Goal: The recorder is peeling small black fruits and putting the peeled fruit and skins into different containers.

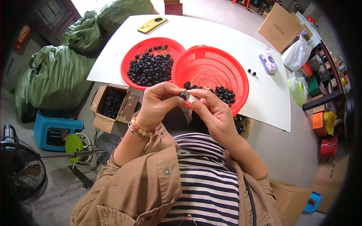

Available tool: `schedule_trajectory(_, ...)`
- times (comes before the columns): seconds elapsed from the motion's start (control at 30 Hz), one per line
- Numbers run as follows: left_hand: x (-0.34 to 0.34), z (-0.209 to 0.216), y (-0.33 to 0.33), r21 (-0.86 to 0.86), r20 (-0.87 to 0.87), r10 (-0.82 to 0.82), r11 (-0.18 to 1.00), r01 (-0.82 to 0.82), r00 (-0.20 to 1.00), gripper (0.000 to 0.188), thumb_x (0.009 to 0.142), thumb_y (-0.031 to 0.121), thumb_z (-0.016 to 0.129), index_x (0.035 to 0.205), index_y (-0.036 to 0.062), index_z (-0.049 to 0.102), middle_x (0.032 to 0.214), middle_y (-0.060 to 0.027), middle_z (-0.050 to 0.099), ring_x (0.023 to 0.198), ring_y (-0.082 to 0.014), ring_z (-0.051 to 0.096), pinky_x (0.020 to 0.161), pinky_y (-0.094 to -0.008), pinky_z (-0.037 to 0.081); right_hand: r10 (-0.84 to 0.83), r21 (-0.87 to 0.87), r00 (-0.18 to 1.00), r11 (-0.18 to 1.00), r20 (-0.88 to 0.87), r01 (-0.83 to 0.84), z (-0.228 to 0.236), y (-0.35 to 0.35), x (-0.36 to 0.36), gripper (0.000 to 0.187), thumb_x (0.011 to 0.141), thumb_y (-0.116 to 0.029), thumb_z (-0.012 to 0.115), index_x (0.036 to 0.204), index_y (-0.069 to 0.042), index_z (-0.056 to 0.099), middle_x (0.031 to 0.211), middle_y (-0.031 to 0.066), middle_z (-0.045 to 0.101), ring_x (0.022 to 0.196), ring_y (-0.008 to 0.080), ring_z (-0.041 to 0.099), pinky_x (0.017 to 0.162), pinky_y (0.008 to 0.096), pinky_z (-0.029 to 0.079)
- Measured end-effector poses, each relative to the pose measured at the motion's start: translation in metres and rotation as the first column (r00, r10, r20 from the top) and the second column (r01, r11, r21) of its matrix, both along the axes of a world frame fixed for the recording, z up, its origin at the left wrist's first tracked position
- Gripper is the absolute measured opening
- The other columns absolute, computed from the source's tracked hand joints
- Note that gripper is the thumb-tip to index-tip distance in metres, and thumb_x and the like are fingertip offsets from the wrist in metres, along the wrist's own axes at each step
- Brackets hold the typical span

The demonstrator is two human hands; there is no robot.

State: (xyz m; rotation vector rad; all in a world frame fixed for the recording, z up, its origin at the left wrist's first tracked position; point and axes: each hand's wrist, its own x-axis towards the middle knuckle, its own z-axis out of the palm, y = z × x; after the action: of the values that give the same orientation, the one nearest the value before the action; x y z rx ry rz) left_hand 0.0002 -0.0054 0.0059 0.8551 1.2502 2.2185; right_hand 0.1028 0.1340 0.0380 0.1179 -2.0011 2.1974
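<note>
My left hand (158,103) pinches a small round black piece (183,95) between thumb and fingertips, over the near edge of the red basket. Close against it, my right hand (215,116) pinches a small whitish thing (191,98); its kind is hard to make out. The fingertips of both hands nearly meet. Beneath and beyond them, the slotted red basket (241,71) has a layer of black pieces along its near side, partly hidden by my hands. To its left, a shallow red tray (126,56) carries a heap of black hollow, bead-like pieces (154,67).
A yellow phone (152,25) lies at the table's (211,32) far edge. Toward the right are a tissue pack (268,62) and loose black pieces. An open carton (98,101) of black pieces stands below left, near a blue stool (49,130), a fan (28,171) and green sacks (56,77).
</note>
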Motion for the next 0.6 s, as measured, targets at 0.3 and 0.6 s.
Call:
schedule_trajectory(0.3, 0.0, -0.004, 0.003, 0.066, 0.119, -0.061, 0.996, 0.053, 0.991, 0.011, 0.077, -0.002, 0.061, 0.088, -0.0009, 0.059, 0.085, -0.0081, 0.061, 0.075, -0.0127, 0.061, 0.065, -0.0242, 0.053, 0.001, -0.167, 0.984, 0.985, 0.179, 0.029, 0.006, 0.006, 0.001, 0.026, 0.091, -0.023, 0.046, 0.106, -0.003, 0.052, 0.068, -0.0054, 0.044, 0.058, 0.0001, 0.036, 0.051, 0.0148, 0.028)
schedule_trajectory(0.6, -0.002, -0.001, 0.001, 0.075, 0.133, -0.039, 0.997, 0.029, 0.99, 0.01, 0.079, 0.001, 0.059, 0.089, -0.0012, 0.058, 0.081, -0.0086, 0.062, 0.07, -0.0133, 0.061, 0.062, -0.024, 0.052, -0.038, -0.198, 0.958, 0.975, 0.284, 0.097, 0.003, 0.013, -0.003, 0.028, 0.09, -0.027, 0.048, 0.103, -0.004, 0.053, 0.065, -0.007, 0.041, 0.055, -0.0008, 0.033, 0.049, 0.0138, 0.025)
